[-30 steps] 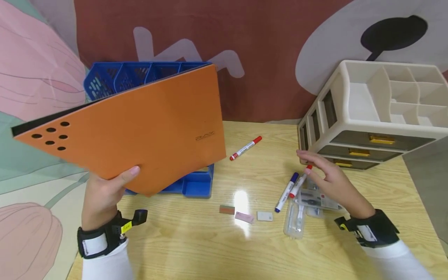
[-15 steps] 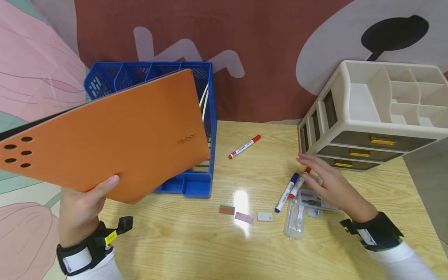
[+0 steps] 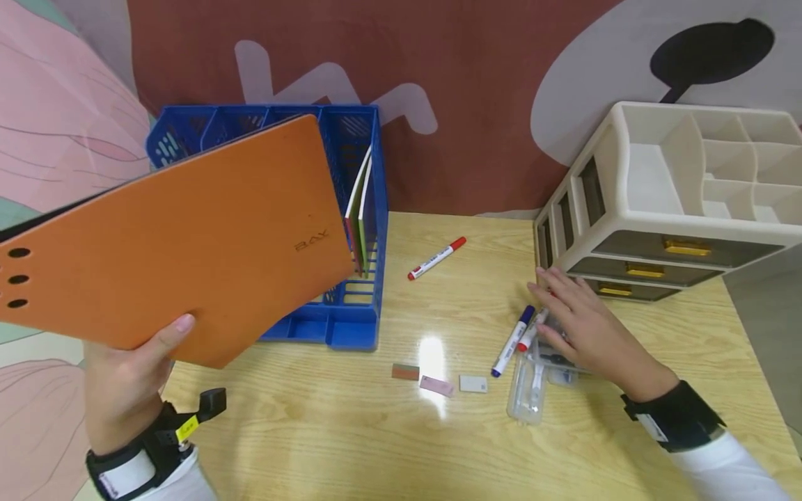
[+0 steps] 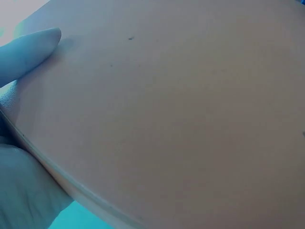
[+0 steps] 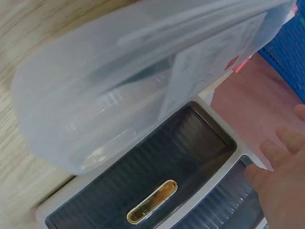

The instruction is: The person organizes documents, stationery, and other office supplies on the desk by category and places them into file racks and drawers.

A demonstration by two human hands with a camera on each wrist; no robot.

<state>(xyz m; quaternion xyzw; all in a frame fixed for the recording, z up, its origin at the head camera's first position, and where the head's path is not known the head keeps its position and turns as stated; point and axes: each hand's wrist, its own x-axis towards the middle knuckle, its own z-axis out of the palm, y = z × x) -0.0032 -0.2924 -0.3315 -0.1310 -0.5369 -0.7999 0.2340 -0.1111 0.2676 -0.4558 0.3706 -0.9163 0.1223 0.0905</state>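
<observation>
Your left hand (image 3: 128, 383) pinches the folder (image 3: 213, 236) near the counter's (image 3: 326, 431) left edge; one-sided grip could let it tip into the rack (image 3: 353, 332). Your right hand (image 3: 595, 337), fingers spread, could knock the pens (image 3: 512, 342).

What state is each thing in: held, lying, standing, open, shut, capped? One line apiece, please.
Orange flat item: tilted, gripped by the left hand
Blue rack: standing, partly hidden
Thin booklets: leaning inside the rack
Drawers: shut
Lone red marker: lying, capped
Blue marker: lying, capped
Second red marker: lying, partly hidden by the right hand
Small blocks: lying on the table
Clear case: lying; open or shut, I cannot tell
</observation>
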